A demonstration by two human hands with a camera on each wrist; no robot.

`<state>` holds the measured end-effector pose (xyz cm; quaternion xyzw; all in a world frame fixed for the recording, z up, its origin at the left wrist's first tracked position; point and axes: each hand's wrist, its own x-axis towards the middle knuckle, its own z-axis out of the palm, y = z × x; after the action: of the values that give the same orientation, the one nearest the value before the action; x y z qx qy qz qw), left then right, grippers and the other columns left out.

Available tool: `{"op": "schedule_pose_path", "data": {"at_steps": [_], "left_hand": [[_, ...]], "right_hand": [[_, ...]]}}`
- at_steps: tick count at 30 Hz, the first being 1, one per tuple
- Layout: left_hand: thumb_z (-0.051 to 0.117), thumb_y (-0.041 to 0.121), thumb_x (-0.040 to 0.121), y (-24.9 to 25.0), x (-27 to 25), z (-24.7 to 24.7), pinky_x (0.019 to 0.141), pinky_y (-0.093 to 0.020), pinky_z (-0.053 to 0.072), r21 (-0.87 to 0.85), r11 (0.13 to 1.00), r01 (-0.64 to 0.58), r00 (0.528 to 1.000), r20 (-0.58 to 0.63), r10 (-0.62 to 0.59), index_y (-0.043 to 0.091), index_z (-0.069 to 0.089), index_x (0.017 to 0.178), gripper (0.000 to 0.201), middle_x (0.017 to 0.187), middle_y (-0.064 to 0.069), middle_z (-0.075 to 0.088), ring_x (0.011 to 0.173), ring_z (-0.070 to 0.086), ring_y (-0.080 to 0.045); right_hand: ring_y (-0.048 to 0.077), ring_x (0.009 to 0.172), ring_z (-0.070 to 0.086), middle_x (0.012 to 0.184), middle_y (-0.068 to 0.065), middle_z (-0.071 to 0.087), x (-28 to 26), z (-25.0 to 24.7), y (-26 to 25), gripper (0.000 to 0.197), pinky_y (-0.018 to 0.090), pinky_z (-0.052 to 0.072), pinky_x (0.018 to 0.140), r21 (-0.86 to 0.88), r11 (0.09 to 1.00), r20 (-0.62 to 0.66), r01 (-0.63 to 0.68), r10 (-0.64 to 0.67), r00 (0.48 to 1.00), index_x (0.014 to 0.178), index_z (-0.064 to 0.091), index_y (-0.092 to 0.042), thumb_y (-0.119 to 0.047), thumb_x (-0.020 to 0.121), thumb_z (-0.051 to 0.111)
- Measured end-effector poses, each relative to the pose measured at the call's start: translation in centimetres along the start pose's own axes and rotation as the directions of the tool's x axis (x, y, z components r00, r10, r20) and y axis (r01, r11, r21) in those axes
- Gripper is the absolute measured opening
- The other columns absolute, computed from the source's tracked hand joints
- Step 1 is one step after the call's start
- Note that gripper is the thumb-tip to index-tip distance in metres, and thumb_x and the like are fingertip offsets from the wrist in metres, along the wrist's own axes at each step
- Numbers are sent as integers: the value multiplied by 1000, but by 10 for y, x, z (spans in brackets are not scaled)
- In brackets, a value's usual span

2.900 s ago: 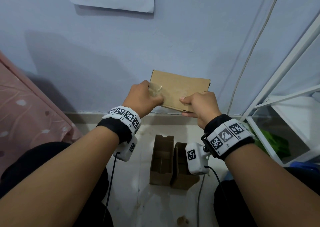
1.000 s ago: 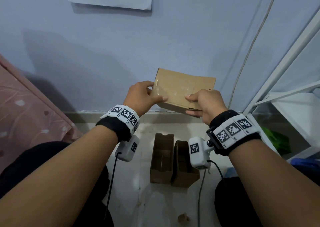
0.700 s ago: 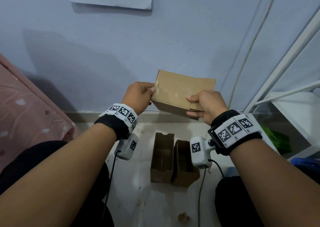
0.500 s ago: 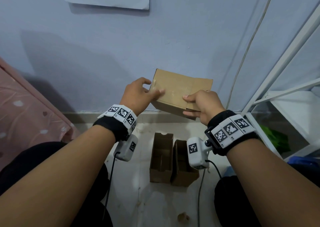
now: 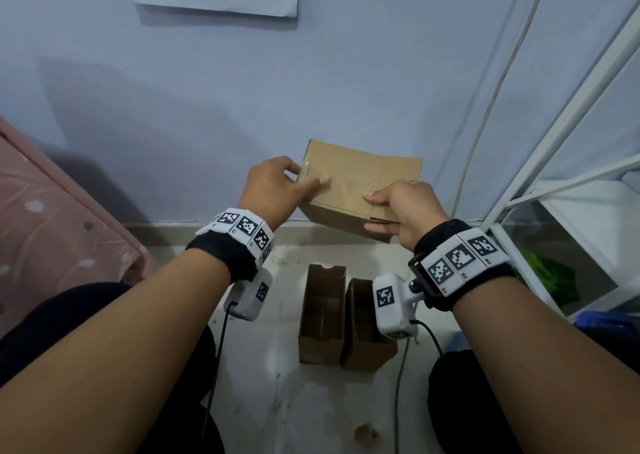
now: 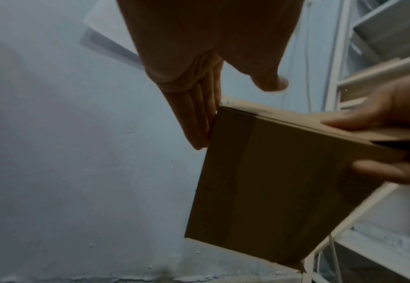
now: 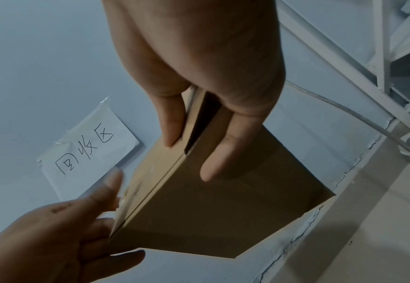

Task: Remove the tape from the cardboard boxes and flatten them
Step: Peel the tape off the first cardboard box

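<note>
Head view: right hand [image 5: 407, 211] pinches the cardboard box [image 5: 360, 183] by its right end, left hand [image 5: 273, 190] fingers straight, thumb flat on the tape [image 5: 313, 176].

Dim, bluish light all round from my head view, soft and even, no glare anywhere. A broad faint shadow spreads over the wall [image 5: 145, 114] to my left. The picture bends outward at its edges, my forearms ballooning at the bottom corners. Off my left wrist it's darker and grainy, my left hand [image 6: 199, 80] nearly a silhouette, its thumb tip smeared. Off my right wrist it's a touch brighter; the paper sign [image 7: 87, 151] reads sharp, while my left fingertips [image 7: 113, 178] blur
</note>
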<state>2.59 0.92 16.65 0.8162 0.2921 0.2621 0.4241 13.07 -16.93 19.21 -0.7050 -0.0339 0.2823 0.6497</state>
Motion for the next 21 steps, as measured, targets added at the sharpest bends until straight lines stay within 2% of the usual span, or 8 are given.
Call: {"op": "schedule_pose_path", "data": {"at_steps": [2,4,8,10,13,15,18,21], "left_hand": [[81,45,81,-1,1,1,77,-39,60,8,1000,-19,999,-30,19,15,75,93,33,82,-4,73,76,71,-23],[76,33,88,-2,3,0,76,-45,62,-57,998,-31,997,-74,27,10,79,88,23,76,-7,73,70,72,-28],[67,28,95,-5,4,1,70,-47,62,-85,996,-17,991,-133,6,4,75,76,31,66,-14,69,62,70,-34],[60,28,100,-7,5,1,69,-42,62,-76,997,-12,984,-176,-2,1,71,77,36,62,-12,65,59,67,-30],[43,34,108,-5,7,-2,71,-31,53,-57,998,15,973,-229,-28,9,66,85,41,64,2,59,61,57,-16],[38,49,106,0,3,1,72,-34,44,-63,998,13,986,-163,-23,9,58,84,49,75,1,57,70,52,-17],[44,68,97,7,-5,8,79,-32,48,-201,975,97,995,30,-93,16,52,117,56,105,6,59,91,57,-8],[44,75,93,8,-6,6,86,-50,59,-387,884,264,960,193,-202,35,41,139,61,119,12,55,104,59,-12]], "right_hand": [[33,114,66,126,15,64,0,1,1,17,41,66,62,-3,1000,10,-6,6,1000,93,60,-4,6,86,73],[32,114,66,125,15,65,0,0,1,18,41,66,62,3,1000,19,-10,10,1000,95,60,-3,6,87,73],[31,110,68,115,12,66,-2,-1,-3,18,41,66,62,13,1000,35,0,0,999,97,60,-4,7,88,71],[31,112,66,121,12,65,-3,-2,-4,19,41,66,61,11,1000,36,-2,2,999,100,61,-4,7,87,72],[29,111,67,125,13,64,-5,0,-4,21,40,66,63,25,1000,59,0,-1,998,104,61,-2,7,88,72],[25,111,66,124,11,62,-7,2,-3,23,41,66,65,65,998,82,2,-8,997,109,62,-1,6,89,71],[23,113,64,126,10,62,-7,4,-4,28,42,66,67,88,996,97,-9,0,995,115,63,0,5,89,70],[19,115,63,123,8,62,-8,2,-3,21,44,66,72,87,996,106,-6,-3,994,108,65,-1,5,88,69]]}}
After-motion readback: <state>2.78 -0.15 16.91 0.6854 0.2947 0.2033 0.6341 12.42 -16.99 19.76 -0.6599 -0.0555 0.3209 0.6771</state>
